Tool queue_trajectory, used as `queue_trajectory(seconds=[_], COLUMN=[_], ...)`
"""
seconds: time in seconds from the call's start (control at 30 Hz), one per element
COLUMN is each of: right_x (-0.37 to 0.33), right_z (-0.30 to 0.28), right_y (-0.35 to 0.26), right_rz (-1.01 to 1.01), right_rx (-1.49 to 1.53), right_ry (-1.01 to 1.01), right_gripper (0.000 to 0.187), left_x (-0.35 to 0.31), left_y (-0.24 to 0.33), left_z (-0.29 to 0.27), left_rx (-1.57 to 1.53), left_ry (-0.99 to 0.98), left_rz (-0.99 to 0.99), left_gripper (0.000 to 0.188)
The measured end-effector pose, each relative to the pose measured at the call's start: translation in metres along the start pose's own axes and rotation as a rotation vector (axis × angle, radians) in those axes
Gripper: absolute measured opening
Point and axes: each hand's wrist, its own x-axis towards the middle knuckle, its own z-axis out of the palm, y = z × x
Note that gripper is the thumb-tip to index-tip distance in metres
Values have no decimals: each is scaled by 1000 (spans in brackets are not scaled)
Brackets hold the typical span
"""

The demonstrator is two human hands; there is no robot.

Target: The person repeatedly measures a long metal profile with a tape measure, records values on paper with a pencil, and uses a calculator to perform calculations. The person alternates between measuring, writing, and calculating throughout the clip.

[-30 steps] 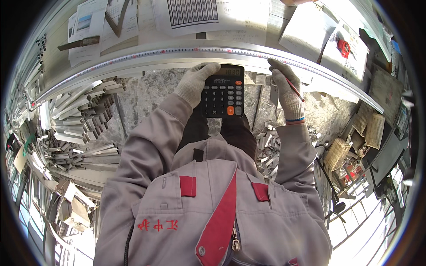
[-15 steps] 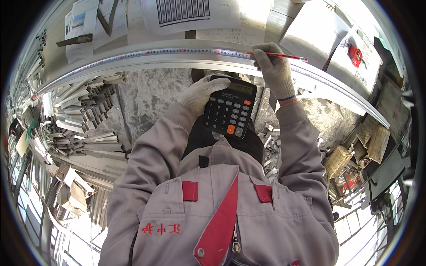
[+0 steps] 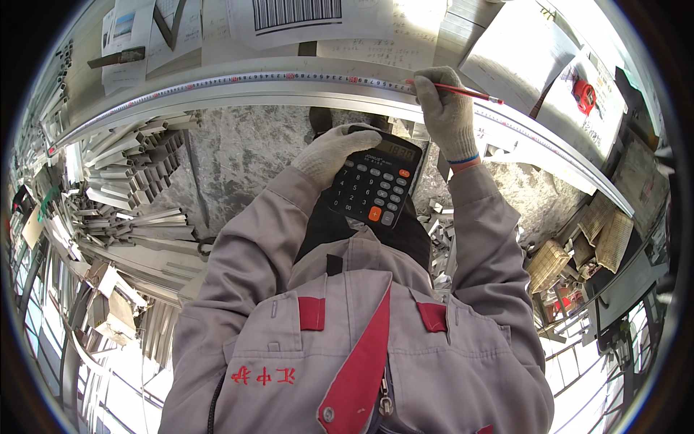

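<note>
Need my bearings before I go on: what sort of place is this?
Probably a metal-fabrication workshop: metal profiles are piled at left, a long graduated measuring strip runs across the view, and what looks like a red tape measure lies at right.

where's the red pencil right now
In the head view, the red pencil is in the right hand, right of centre in the upper half, its tip close to the measuring tape.
</note>
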Motion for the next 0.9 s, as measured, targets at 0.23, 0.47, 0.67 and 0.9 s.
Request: queue_trajectory(seconds=[0.23,0.47,0.67,0.9], right_x=[-1,-1,-2,-2], right_z=[1,2,4,5], right_y=[5,6,5,6], right_rz=[-7,-31,-42,-21], right_rx=[25,12,-15,-3], right_ry=[8,4,7,18], right_gripper=[12,12,12,12], left_x=[4,17,10,17], left_y=[-5,-15,-12,-20], left_z=[-7,-18,-17,-21], left_rx=[67,215,236,186], left_ry=[15,18,36,-12], left_rz=[-23,-19,-25,31], left_gripper=[32,32,34,30])
